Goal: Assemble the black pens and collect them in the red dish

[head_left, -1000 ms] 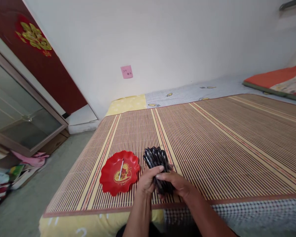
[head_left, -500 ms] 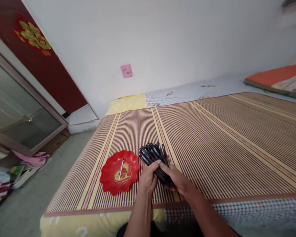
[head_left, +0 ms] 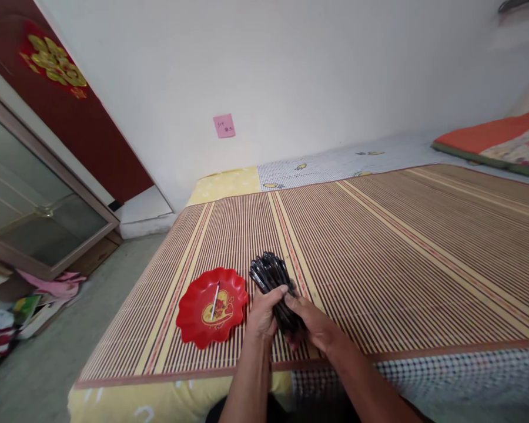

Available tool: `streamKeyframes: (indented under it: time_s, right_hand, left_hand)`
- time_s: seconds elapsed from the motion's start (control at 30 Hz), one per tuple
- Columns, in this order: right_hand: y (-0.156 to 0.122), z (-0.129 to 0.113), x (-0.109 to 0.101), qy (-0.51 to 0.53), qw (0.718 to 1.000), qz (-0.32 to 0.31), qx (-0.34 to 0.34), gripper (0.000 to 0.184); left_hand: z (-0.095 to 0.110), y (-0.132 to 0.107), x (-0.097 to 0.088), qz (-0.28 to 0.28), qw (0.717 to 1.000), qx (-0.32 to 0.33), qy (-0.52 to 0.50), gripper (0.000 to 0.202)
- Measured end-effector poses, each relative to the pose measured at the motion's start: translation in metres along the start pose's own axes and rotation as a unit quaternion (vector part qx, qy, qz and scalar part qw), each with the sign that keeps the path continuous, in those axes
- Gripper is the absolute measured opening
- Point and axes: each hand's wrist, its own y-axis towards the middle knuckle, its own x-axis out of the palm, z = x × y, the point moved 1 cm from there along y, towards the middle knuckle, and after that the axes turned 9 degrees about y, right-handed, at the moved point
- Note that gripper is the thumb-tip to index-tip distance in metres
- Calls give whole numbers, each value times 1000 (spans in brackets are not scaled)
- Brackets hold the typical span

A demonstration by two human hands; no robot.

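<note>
A thick bundle of glossy black pens (head_left: pixel 271 271) is gripped between my two hands, tilted with its upper ends pointing away to the left. My left hand (head_left: pixel 263 311) wraps its left side, the thumb lying across the front. From the right, my right hand (head_left: pixel 311 320) closes round the lower part, thumb close to the left one. Palms and fingers hide the bundle's middle. Just left of my hands, a red scalloped plate (head_left: pixel 189 314) with a gold heart print lies on the striped mat (head_left: pixel 357 282). One thin white stick-like pen (head_left: pixel 215 301) with a dark tip rests in it.
The mat covers a bed with yellow and checked sheets (head_left: pixel 229 188). A folded orange quilt (head_left: pixel 480 138) lies at the far right. Behind the bed is a white wall with a pink note (head_left: pixel 224 126). A glass-panelled door (head_left: pixel 48 229) and piled cloth items (head_left: pixel 0 335) are at left.
The pens' upper ends have drawn closer together into a tighter bundle. Both hands keep their hold in nearly the same place. The view has shifted slightly.
</note>
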Motion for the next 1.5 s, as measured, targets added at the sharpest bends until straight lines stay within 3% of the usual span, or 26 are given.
streamKeyframes:
  time_s: [0.13, 0.27, 0.5, 0.67, 0.8, 0.97, 1.03, 1.13, 1.23, 1.4, 1.5]
  right_hand:
    - [0, -3, 8, 14, 998, 53, -23, 59]
    - [0, -6, 12, 5, 996, 77, -43, 58]
    - [-8, -11, 2, -96, 994, 45, -2, 59]
    - [-16, -19, 0, -124, 992, 39, -9, 61]
    - [-17, -20, 1, -132, 990, 41, 9, 68]
    - [-11, -8, 5, -128, 983, 126, -23, 72]
    - [-9, -7, 7, -114, 986, 119, -22, 72]
    - [-9, -11, 9, -152, 985, 81, -35, 65]
    - [-13, -19, 9, -249, 958, 71, -127, 53]
    - [-28, -28, 4, -417, 864, 187, -210, 35]
    - [-38, -35, 2, -445, 832, 189, -270, 28]
  left_hand:
    - [-2, 5, 1, 37, 998, 38, -15, 41]
    - [-1, 5, -1, 62, 996, 54, -25, 46]
    - [-7, 2, -2, 0, 998, -47, -49, 41]
    - [-5, 3, -2, -61, 992, -87, -72, 39]
    - [-2, 4, 0, -35, 991, -76, -107, 36]
    - [-8, 4, 4, 39, 995, -31, -90, 35]
    - [-8, 4, 3, 68, 994, -8, -87, 34]
    - [-2, 7, -1, 61, 993, 17, -97, 31]
    - [4, 11, -7, 71, 991, 14, -116, 28]
    - [3, 19, -11, 132, 980, -1, -145, 24]
    - [2, 19, -8, 147, 977, 18, -153, 23]
